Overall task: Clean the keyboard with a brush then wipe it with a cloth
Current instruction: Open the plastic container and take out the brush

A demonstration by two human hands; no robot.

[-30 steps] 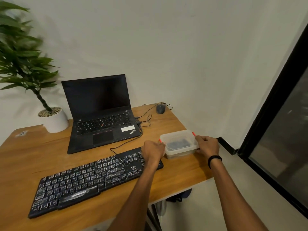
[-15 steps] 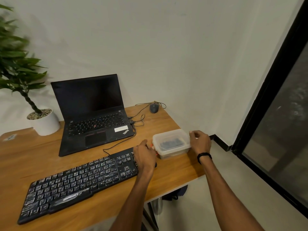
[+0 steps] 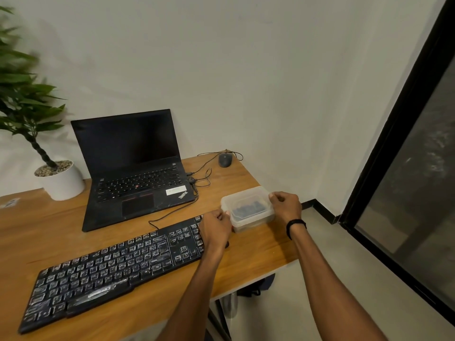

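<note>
A black keyboard (image 3: 110, 269) with dusty, whitish keys lies diagonally on the wooden desk (image 3: 256, 249). At its right end stands a translucent lidded plastic box (image 3: 247, 207) with something dark inside. My left hand (image 3: 215, 230) grips the box's left end, over the keyboard's right edge. My right hand (image 3: 285, 207) pinches the box's right end at the lid. The lid sits on the box. No brush or cloth shows in the open.
An open black laptop (image 3: 133, 173) stands behind the keyboard, cables trailing to a dark mouse (image 3: 225, 159) at the desk's back right corner. A potted plant (image 3: 59, 178) is at the left. The desk's right edge is just beyond the box; a dark window frame (image 3: 394, 134) rises at the right.
The red clips seen at the box's ends a second ago are now covered by my fingers. Both hands stay at the box; the view has shifted slightly.
</note>
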